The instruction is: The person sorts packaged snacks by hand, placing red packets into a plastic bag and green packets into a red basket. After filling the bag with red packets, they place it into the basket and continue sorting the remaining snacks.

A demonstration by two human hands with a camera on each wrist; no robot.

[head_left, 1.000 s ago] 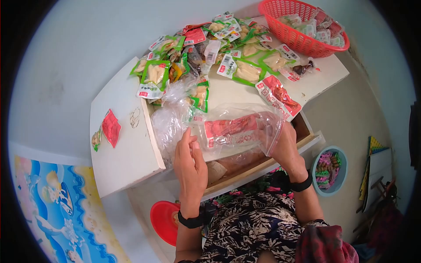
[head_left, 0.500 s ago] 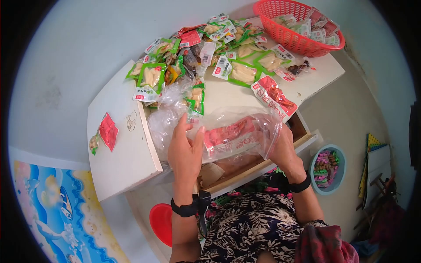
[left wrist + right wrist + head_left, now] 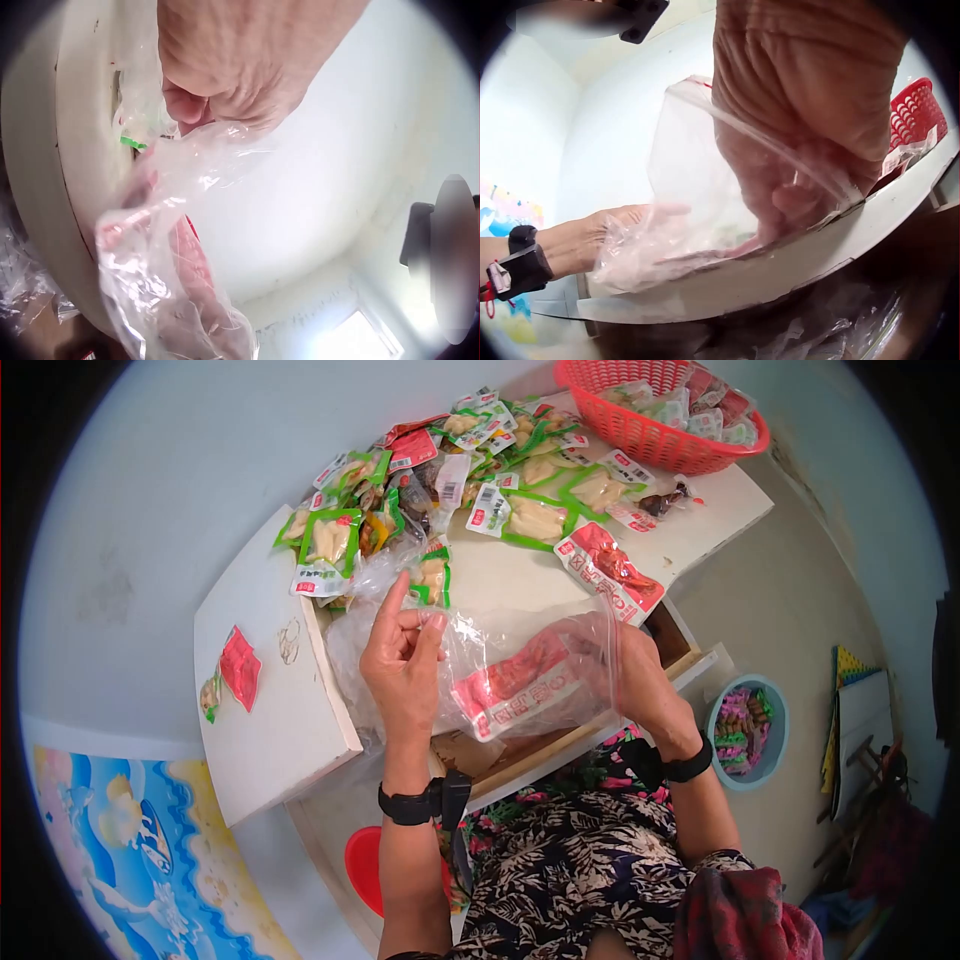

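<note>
A clear plastic bag (image 3: 478,632) is stretched between the two hands over the open drawer. Inside it lies a red-and-white food packet (image 3: 512,685), tilted with its left end lower. My left hand (image 3: 400,665) pinches the bag's left end between thumb and curled fingers, its index finger pointing up. My right hand (image 3: 642,682) reaches in through the bag's mouth and grips the packet's right end, its fingertips partly hidden behind film and packet. In the right wrist view, the bag's edge (image 3: 769,139) crosses over the right hand (image 3: 802,90).
Several food packets (image 3: 540,520) are heaped at the back of the white table (image 3: 270,730). Another red packet (image 3: 612,572) lies by the drawer (image 3: 545,755). A red basket (image 3: 650,445) stands back right; a blue bucket (image 3: 775,745) and red basin (image 3: 365,865) sit on the floor.
My left hand has moved up and left, curling its fingers onto the bag. The packet in the bag has tilted, its left end going down. My right hand stays inside the bag's mouth.
</note>
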